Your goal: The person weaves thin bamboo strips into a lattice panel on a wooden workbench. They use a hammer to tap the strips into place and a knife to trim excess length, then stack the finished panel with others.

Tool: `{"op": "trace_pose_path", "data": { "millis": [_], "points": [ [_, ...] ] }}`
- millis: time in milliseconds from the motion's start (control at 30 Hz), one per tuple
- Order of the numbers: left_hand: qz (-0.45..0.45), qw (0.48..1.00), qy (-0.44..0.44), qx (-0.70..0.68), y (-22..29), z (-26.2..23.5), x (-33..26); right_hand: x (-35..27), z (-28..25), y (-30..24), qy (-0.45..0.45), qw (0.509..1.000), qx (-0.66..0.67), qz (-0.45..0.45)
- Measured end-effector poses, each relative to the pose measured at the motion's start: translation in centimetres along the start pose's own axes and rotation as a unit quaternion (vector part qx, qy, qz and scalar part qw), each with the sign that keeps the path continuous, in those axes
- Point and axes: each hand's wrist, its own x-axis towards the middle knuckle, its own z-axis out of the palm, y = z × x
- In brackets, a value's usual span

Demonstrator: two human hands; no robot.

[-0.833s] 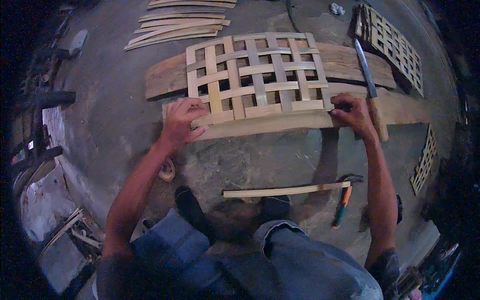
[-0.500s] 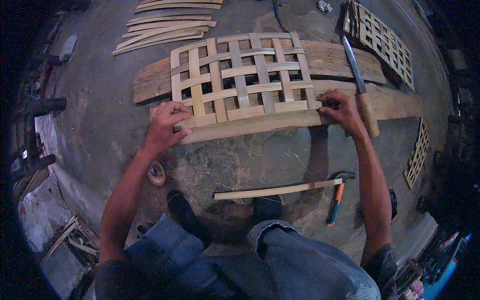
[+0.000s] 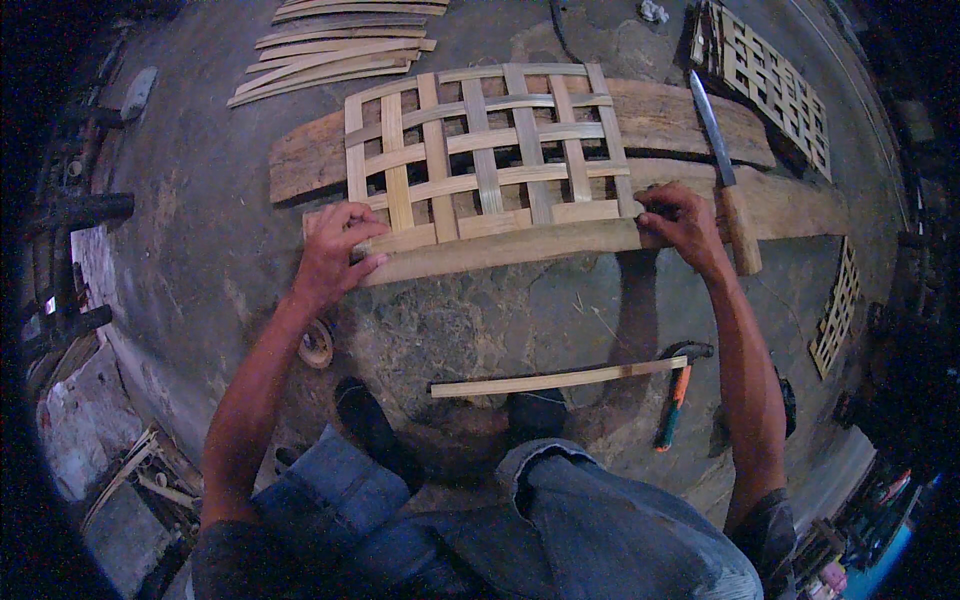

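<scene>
Nearest, the person's knees filled the lower edge, one dark shoe [image 3: 365, 425] partly hidden behind them. On the concrete floor [image 3: 200, 250] lay a loose bamboo strip [image 3: 558, 379] and a hammer [image 3: 678, 393], its head in shadow. Beyond, the left hand [image 3: 333, 252] curled closed over the near slat's left end; the right hand [image 3: 683, 217] pinched its right end, fingertips hidden. The woven bamboo panel [image 3: 485, 155] rested on wooden planks [image 3: 680, 115]. A long knife [image 3: 722, 170] lay beside it. Farther strips [image 3: 330, 50] were cut off by the frame.
</scene>
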Motion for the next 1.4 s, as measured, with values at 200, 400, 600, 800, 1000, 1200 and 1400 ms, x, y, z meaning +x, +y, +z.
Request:
{"op": "trace_pose_path", "data": {
  "millis": [200,400,600,800,1000,1200,1400],
  "points": [
    [-0.008,1.000,-0.019,0.002,0.3,-0.1,0.2,0.0,-0.2,-0.9,0.004,1.000,-0.026,0.016],
    [-0.018,0.999,-0.013,0.026,0.3,-0.4,-0.5,-0.1,-0.1,-0.5,-0.009,1.000,-0.024,0.015],
    [-0.102,0.991,0.072,0.038,-3.8,-2.7,-3.7,-0.4,0.4,0.4,-0.010,0.999,0.033,0.034],
    [-0.068,0.996,0.038,-0.035,-4.7,-1.8,-5.3,-0.1,0.1,-0.7,0.003,0.999,-0.013,0.034],
    [-0.032,0.995,0.079,-0.042,-4.7,-0.3,-5.5,-0.3,0.0,-0.4,0.007,1.000,0.008,0.019],
    [-0.049,0.998,0.022,0.024,-1.0,-0.7,-2.8,-0.5,-0.7,-0.7,-0.006,1.000,0.023,0.019],
    [0.005,0.999,0.026,0.030,-1.1,-0.1,-2.0,-0.2,-0.7,-1.0,-0.017,1.000,0.010,0.024]
  ]
}}
